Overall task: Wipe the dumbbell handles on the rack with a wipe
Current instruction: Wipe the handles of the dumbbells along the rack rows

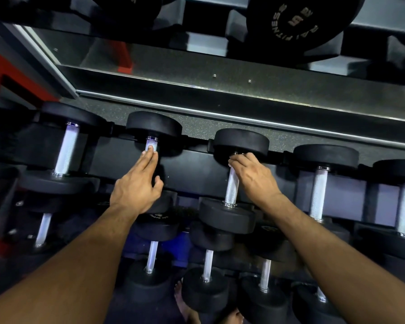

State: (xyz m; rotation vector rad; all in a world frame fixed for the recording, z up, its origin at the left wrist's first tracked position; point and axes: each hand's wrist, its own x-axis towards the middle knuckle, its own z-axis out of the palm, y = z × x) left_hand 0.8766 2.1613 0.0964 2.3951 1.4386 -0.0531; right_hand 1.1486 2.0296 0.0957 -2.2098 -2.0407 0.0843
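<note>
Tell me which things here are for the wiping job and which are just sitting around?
For the job:
- right hand with a white wipe
- dumbbell handle it holds
- left hand on the next handle

Just there:
- weight plate
- mirror
- lower-row dumbbells

Black rack (192, 169) bearing rowed dumbbells (229, 183)

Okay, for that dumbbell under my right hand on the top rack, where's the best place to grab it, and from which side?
Probably the knurled steel handle at its bare middle, coming from above and the front. It lies between the two black heads, and the right hand already wraps its far end.
</note>
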